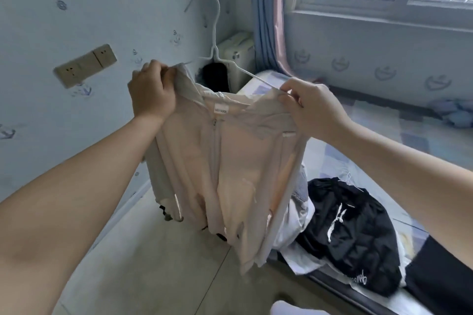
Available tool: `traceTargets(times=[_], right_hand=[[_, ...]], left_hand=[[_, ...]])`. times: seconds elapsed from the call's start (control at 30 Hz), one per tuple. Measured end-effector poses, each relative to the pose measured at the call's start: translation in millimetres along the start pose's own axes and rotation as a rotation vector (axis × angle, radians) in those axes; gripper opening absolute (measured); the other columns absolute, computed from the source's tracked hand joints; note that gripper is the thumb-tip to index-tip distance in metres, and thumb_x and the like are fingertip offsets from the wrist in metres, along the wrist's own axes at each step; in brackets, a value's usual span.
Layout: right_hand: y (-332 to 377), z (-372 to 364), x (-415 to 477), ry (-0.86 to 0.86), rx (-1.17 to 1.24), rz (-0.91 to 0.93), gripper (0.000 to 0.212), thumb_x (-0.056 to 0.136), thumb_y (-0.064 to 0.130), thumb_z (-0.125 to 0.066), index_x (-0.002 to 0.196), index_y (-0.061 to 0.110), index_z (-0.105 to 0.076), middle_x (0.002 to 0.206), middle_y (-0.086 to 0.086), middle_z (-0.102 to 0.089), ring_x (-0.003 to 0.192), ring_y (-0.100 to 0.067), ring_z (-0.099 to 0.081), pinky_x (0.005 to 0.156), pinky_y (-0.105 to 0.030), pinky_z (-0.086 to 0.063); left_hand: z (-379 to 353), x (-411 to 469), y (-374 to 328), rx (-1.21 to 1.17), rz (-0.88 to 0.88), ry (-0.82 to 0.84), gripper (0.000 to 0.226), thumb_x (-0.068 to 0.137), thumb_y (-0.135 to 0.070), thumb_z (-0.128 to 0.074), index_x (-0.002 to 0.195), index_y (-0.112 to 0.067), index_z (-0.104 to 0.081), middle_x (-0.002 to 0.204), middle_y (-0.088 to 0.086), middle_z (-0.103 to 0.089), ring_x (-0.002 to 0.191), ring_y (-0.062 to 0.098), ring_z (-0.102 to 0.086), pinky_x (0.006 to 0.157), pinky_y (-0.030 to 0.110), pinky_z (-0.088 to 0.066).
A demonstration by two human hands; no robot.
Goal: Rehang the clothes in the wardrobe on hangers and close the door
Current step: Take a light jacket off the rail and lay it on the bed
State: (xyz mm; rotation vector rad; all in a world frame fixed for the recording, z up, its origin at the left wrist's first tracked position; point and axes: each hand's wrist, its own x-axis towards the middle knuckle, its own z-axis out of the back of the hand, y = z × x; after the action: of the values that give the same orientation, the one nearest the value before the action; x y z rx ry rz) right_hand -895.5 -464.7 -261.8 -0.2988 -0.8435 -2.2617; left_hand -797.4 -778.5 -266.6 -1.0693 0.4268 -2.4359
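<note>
1 beige jacket [225,161] is held up in the air in front of the wall, over the floor and just beside the bed [371,123]; the wardrobe is not in view. A white wire hanger [214,50] is seated inside the neck opening, hook upright above the collar. The left hand [151,92] is curled, with fingers and thumb pinching the left shoulder fabric where the hanger end is covered. The right hand [312,107] is curled too, its fingertips pinching the right shoulder fabric together with the wire arm, which is exposed from the neck to that point. The 2 grips are judged to serve spreading: the shoulders are pulled outward so that the cloth is drawn over each hanger end and hangs square. The zip is closed near the collar, so the hanger is probably fed through the neck. The right shoulder appears not yet fully seated. On the bed, 1 black garment [353,235] and 1 white garment [297,225] are lying in a heap, judged to be awaiting hangers. Carrying to the wardrobe and door closing are judged to remain.
</note>
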Motion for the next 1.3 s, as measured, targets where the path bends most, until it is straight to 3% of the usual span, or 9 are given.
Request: traceTargets(times=[0.17, 0.3, 0.47, 0.7, 0.93, 1.07, 1.17, 1.3], right_hand=[[-60.4, -34.1, 25.1, 0.040, -0.053, -0.063, 0.017, 0.098, 0.027, -0.051, 0.108, 0.024, -0.065, 0.089, -0.003, -0.069, 0.079, -0.028, -0.058, 0.064, -0.035, -0.042], [-112.6, -59.2, 47.8, 0.093, -0.073, -0.130, 0.019, 0.096, 0.022, -0.053, 0.111, 0.022, -0.065, 0.098, -0.007, -0.071, 0.087, -0.030, -0.061, 0.064, -0.036, -0.044], [-172.6, -94.3, 73.6, 0.120, -0.042, -0.199, 0.017, 0.095, 0.015, -0.055, 0.109, 0.018, -0.064, 0.105, -0.005, -0.070, 0.095, -0.030, -0.060, 0.064, -0.032, -0.030], [-231.3, -137.0, 111.3, 0.178, -0.022, -0.296, 0.019, 0.098, 0.015, -0.052, 0.113, 0.015, -0.064, 0.112, -0.006, -0.067, 0.101, -0.032, -0.057, 0.067, -0.034, -0.032], [-258.6, -146.5, 181.8, 0.043, -0.079, -0.323, 0.019, 0.094, 0.011, -0.052, 0.108, 0.015, -0.065, 0.108, -0.003, -0.068, 0.099, -0.031, -0.057, 0.069, -0.038, -0.043], [-281.9, -167.6, 217.1, 0.009, -0.146, -0.420, 0.017, 0.095, 0.011, -0.054, 0.106, 0.013, -0.066, 0.107, -0.005, -0.068, 0.098, -0.033, -0.057, 0.069, -0.036, -0.038], [-303.7, -198.1, 232.1, 0.042, -0.198, -0.536, 0.013, 0.095, 0.013, -0.054, 0.103, 0.013, -0.064, 0.102, -0.006, -0.067, 0.095, -0.033, -0.056, 0.068, -0.034, -0.031], [-340.3, -253.8, 238.5, 0.162, -0.288, -0.672, 0.023, 0.090, 0.012, -0.053, 0.111, 0.016, -0.063, 0.107, -0.008, -0.066, 0.099, -0.035, -0.056, 0.077, -0.040, -0.039]], left_hand=[[-73.6, 10.6, 4.3, -0.012, 0.020, 0.058, 0.027, 0.102, -0.026, -0.050, 0.104, -0.003, -0.063, 0.105, 0.022, -0.065, 0.097, 0.043, -0.057, 0.082, 0.043, -0.039], [-131.5, 15.2, 6.6, -0.039, 0.038, 0.133, 0.022, 0.102, -0.021, -0.049, 0.103, -0.005, -0.064, 0.103, 0.017, -0.066, 0.096, 0.040, -0.055, 0.086, 0.046, -0.042], [-200.6, 24.9, 13.8, -0.047, 0.073, 0.241, 0.018, 0.102, -0.022, -0.050, 0.097, -0.009, -0.062, 0.095, 0.014, -0.065, 0.091, 0.039, -0.053, 0.082, 0.047, -0.042], [-277.9, 54.7, 22.8, -0.041, 0.125, 0.355, 0.017, 0.101, -0.023, -0.051, 0.098, -0.010, -0.062, 0.100, 0.013, -0.065, 0.095, 0.038, -0.052, 0.081, 0.042, -0.038], [-340.2, 138.7, 17.8, -0.125, 0.088, 0.387, 0.018, 0.102, -0.026, -0.050, 0.097, -0.012, -0.060, 0.099, 0.011, -0.065, 0.096, 0.036, -0.051, 0.086, 0.045, -0.041], [-388.7, 171.7, 26.0, -0.178, 0.056, 0.456, 0.019, 0.102, -0.027, -0.051, 0.097, -0.011, -0.061, 0.099, 0.011, -0.065, 0.099, 0.037, -0.051, 0.088, 0.048, -0.042], [-435.7, 178.8, 43.8, -0.189, 0.043, 0.543, 0.020, 0.101, -0.026, -0.052, 0.097, -0.009, -0.061, 0.099, 0.012, -0.065, 0.098, 0.038, -0.052, 0.088, 0.048, -0.041], [-508.8, 171.2, 76.1, -0.195, 0.052, 0.664, 0.019, 0.102, -0.025, -0.052, 0.099, -0.009, -0.062, 0.100, 0.012, -0.066, 0.097, 0.038, -0.051, 0.086, 0.044, -0.039]])
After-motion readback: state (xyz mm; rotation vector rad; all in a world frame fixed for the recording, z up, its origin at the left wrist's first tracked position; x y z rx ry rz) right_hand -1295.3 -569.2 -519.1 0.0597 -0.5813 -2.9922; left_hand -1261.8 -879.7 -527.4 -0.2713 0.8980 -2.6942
